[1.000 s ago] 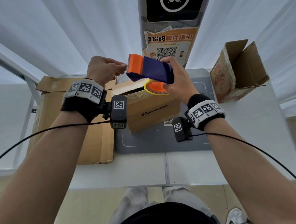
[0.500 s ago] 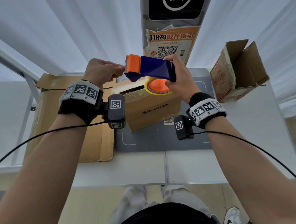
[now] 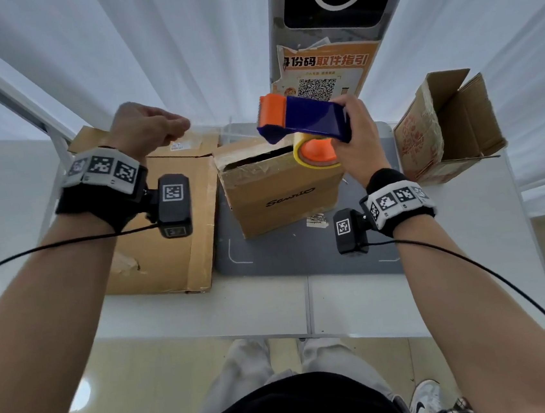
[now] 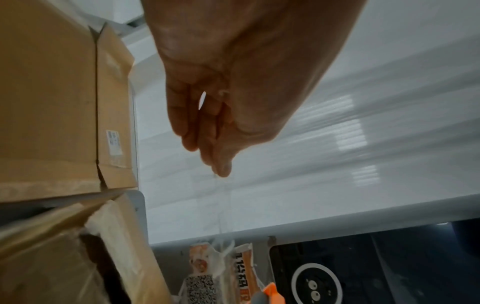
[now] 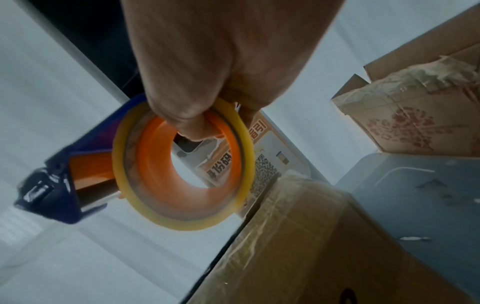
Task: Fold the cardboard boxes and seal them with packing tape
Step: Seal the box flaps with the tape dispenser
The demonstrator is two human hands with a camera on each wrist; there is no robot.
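your right hand (image 3: 354, 137) grips the blue and orange tape dispenser (image 3: 302, 119), fingers curled round its roll of yellowish tape (image 5: 182, 164), and holds it in the air just above the far top edge of the small box (image 3: 279, 185). that box stands on the grey mat (image 3: 303, 253) in the middle of the table (image 3: 208, 314), its top flaps not quite closed, a dark gap showing. your left hand (image 3: 148, 127) is up and to the left of the dispenser, well apart from it, fingers curled with thumb against fingertips; whether it pinches a tape end you cannot tell. flattened cardboard (image 3: 168, 251) lies at left, an open box (image 3: 444, 127) at right.
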